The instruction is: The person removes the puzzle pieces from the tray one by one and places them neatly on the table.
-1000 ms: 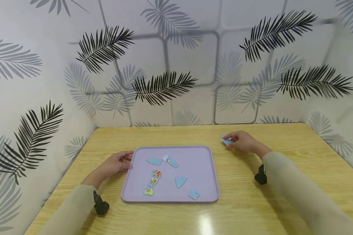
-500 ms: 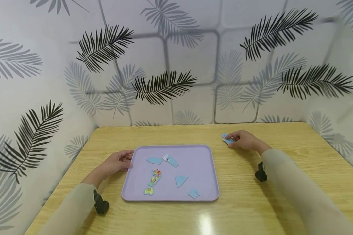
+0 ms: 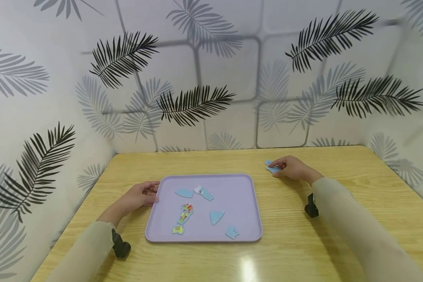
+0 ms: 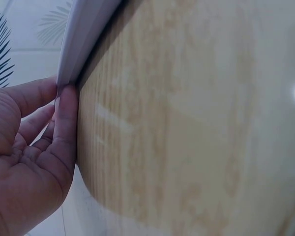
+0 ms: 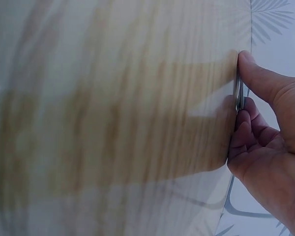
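My left hand [image 3: 142,195] pinches the left rim of a lilac tray [image 3: 236,186] between thumb and fingers; the left wrist view shows the thumb against the tray's edge [image 4: 83,39]. Beyond the tray's far right corner, my right hand [image 3: 290,169] holds a flat light-blue puzzle piece [image 3: 274,169] at the table surface, thumb on one side and fingers on the other. Only the thin edge of that piece [image 5: 240,93] shows in the right wrist view. A second small blue piece [image 3: 268,162] lies right behind it, partly covered by the fingers.
On the tray lie several flat pieces: a multicoloured scaly one [image 3: 186,213], a yellow-patterned one [image 3: 178,230], a blue triangle [image 3: 216,217], a notched blue one [image 3: 232,232], a leaf-shaped one [image 3: 185,193] and a long one [image 3: 205,193]. The wooden table [image 3: 197,262] meets a papered wall [image 3: 229,129].
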Motion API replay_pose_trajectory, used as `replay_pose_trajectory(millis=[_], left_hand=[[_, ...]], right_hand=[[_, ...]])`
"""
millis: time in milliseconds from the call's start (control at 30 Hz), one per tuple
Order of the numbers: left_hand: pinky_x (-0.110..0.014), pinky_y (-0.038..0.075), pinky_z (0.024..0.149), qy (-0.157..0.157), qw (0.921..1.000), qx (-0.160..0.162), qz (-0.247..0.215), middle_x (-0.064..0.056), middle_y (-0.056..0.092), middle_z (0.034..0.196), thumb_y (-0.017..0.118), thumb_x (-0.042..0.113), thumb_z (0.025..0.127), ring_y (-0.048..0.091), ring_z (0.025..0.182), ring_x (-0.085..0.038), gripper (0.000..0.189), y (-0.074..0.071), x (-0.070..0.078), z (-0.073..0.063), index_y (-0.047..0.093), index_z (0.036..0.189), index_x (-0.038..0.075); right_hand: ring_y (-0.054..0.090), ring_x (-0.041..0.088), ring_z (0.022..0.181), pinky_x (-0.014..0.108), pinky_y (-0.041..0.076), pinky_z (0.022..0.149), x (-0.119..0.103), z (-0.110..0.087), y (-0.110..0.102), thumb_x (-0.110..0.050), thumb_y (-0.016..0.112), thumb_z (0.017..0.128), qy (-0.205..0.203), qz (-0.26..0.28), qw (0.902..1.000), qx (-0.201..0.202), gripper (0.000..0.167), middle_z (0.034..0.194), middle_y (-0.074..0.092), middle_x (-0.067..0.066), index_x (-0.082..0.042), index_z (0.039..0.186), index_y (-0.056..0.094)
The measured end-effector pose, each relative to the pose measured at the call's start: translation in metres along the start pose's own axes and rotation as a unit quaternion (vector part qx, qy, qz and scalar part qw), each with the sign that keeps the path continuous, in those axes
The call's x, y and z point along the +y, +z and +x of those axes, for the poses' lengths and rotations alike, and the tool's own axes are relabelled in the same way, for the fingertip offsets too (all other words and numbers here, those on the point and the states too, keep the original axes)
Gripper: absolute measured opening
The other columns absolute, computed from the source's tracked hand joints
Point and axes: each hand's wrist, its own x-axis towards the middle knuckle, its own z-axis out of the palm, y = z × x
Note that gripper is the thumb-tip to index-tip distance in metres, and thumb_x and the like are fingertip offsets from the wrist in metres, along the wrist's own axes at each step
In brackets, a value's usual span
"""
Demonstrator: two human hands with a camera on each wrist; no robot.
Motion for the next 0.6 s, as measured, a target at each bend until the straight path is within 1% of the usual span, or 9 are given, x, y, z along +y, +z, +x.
replay_pose_trajectory(millis=[67, 167, 300, 400, 600], left_hand=[[-0.033, 0.055, 0.084, 0.0, 1.0, 0.001, -0.004, -0.022, 0.047, 0.128, 0.063, -0.001, 0.092, 0.054, 0.102, -0.022, 0.062, 0.0005, 0.0001, -0.0001, 0.034, 0.147, -0.005], [-0.033, 0.055, 0.084, 0.005, 1.0, -0.003, -0.006, -0.022, 0.047, 0.128, 0.063, -0.002, 0.092, 0.053, 0.102, -0.022, 0.063, 0.0009, -0.0001, -0.0007, 0.033, 0.147, -0.006], [-0.033, 0.055, 0.085, 0.005, 0.9999, -0.005, -0.009, -0.023, 0.046, 0.128, 0.063, -0.002, 0.092, 0.053, 0.103, -0.022, 0.063, 0.001, -0.0002, -0.0015, 0.033, 0.148, -0.005], [-0.033, 0.055, 0.085, 0.002, 1.0, -0.001, -0.007, -0.022, 0.046, 0.128, 0.062, -0.002, 0.092, 0.053, 0.102, -0.022, 0.063, 0.0004, 0.0001, -0.0018, 0.034, 0.147, -0.004], [-0.033, 0.055, 0.085, 0.002, 1.0, 0.0, 0.0, -0.022, 0.046, 0.128, 0.062, -0.002, 0.092, 0.053, 0.102, -0.022, 0.062, 0.0005, -0.0003, -0.0013, 0.034, 0.147, -0.004]], right_hand=[[0.037, 0.019, 0.073, 0.03, 0.03, 0.063, -0.0005, -0.0016, -0.0008, -0.016, 0.073, 0.088, -0.01, 0.003, 0.9999, 0.002, 0.034, 0.074, 0.041, 0.001, -0.001, 0.118, 0.068], [0.036, 0.019, 0.073, 0.03, 0.03, 0.062, -0.0002, -0.0019, -0.0009, -0.016, 0.073, 0.088, -0.011, 0.008, 0.9999, 0.002, 0.033, 0.074, 0.039, 0.001, -0.001, 0.117, 0.069], [0.036, 0.019, 0.073, 0.03, 0.029, 0.063, -0.0009, 0.0002, 0.0008, -0.013, 0.072, 0.088, 0.014, 0.011, 0.9998, -0.001, 0.034, 0.072, 0.037, 0.001, 0.0, 0.119, 0.067], [0.035, 0.019, 0.072, 0.03, 0.029, 0.062, -0.0008, 0.0021, 0.0018, -0.01, 0.072, 0.088, 0.023, 0.008, 0.9997, -0.004, 0.035, 0.072, 0.037, 0.001, 0.002, 0.12, 0.066], [0.038, 0.02, 0.076, 0.03, 0.033, 0.065, 0.0009, 0.002, 0.0017, -0.009, 0.072, 0.088, 0.025, 0.01, 0.9996, -0.002, 0.035, 0.076, 0.042, 0.002, 0.002, 0.12, 0.066]])
